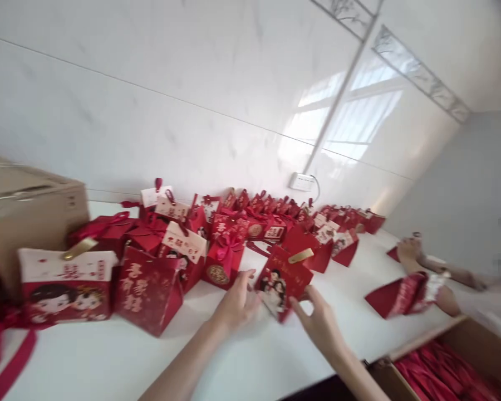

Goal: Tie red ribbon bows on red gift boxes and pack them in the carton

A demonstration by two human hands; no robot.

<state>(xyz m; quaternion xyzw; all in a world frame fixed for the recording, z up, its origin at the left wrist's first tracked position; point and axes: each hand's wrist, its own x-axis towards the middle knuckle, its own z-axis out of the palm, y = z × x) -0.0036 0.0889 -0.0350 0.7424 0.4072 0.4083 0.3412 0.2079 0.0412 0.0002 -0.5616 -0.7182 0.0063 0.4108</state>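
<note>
A red gift box (294, 281) with a couple's picture and a gold tab on top stands tilted on the white table, between my two hands. My right hand (320, 318) pinches its lower right edge, thumb on the front. At the box's left edge, the fingers of my left hand (236, 303) curl against it, slightly blurred. Just left of my left hand is a red box with a pink bow (224, 259). Further left stand a red box with gold characters (146, 289) and a red-and-white box with cartoon faces (69, 287).
Rows of red boxes (267, 206) line the marbled wall. A cardboard carton (37, 211) stands at left. Another person's hand (408, 250) is at right, near red boxes (404, 295). An open carton of red items (446, 365) sits lower right. A power strip (303, 181) hangs on the wall.
</note>
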